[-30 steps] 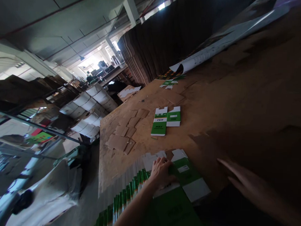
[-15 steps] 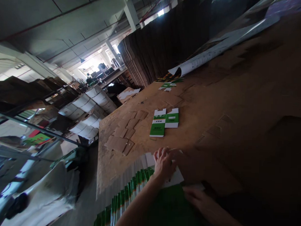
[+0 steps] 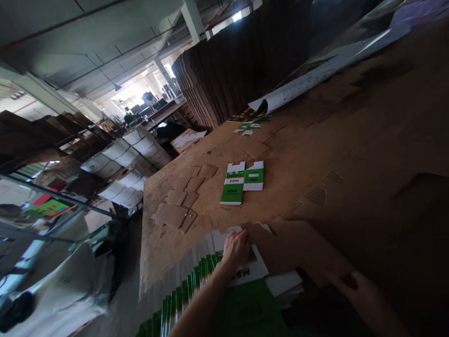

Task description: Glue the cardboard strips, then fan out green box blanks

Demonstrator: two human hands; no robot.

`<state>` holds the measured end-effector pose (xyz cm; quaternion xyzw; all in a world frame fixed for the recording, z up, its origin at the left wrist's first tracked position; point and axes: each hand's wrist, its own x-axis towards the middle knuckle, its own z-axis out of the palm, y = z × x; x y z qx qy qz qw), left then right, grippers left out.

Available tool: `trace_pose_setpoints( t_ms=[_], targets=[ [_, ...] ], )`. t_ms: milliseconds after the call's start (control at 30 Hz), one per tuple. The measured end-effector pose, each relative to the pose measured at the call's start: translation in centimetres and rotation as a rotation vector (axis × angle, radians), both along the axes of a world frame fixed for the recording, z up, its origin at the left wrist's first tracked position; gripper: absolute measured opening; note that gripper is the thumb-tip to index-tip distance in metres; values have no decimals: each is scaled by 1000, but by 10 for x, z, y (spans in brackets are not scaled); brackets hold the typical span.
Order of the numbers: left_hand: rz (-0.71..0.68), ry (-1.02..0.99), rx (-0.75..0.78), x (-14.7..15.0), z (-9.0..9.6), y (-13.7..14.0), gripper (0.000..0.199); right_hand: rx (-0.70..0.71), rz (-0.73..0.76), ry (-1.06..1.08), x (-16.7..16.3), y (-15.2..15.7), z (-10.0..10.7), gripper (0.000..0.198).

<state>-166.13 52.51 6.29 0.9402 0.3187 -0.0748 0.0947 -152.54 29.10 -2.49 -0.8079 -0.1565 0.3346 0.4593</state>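
Observation:
My left hand point(image 3: 237, 247) is closed, its fingers curled at the far end of a green-and-white printed carton blank point(image 3: 254, 307); the fingertips are hidden. The blank lies flat in front of me. Off to the right, my right hand point(image 3: 355, 290) grips the near right corner of a brown cardboard sheet point(image 3: 303, 245), thumb and fingers on its edge, in dim light. This sheet stretches between my two hands. White flaps point(image 3: 285, 283) stick out from beside the green panel. Left of my forearm, a fanned row of green-and-white blanks point(image 3: 185, 295) overlaps along the table.
A printed green-and-white blank point(image 3: 233, 188) lies farther up the worktable point(image 3: 279, 175), with brown cardboard scraps point(image 3: 177, 206) to its left. A curled white sheet point(image 3: 297, 95) and a tall dark stack point(image 3: 220, 80) stand behind. White rolls point(image 3: 132, 167) are beyond the table's left edge.
My right hand has moved right, from the green panel's edge to the brown cardboard sheet's corner. More of that sheet and the white flaps now show. My left hand has barely shifted.

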Motion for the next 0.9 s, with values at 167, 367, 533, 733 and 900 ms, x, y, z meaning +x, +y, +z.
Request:
trace_pose_setpoints(
  t_ms=[167,367,533,733,900],
  targets=[
    [50,-20,-17,-2,-2,0,40,280,375,-143,-28,22,-10,51],
    [-14,-9,-58,-7,-2,-1,35,355,576,-256,-51,40,-59,52],
    [-27,35,-41,-7,-3,-3,36,331,635,-245,-43,37,-53,52],
    [-42,39,-28,-6,-4,-5,44,266,657,-222,-31,33,-21,53],
    [-32,32,11,-5,-3,-7,32,154,738,-292,-19,46,12,66]
  ],
)
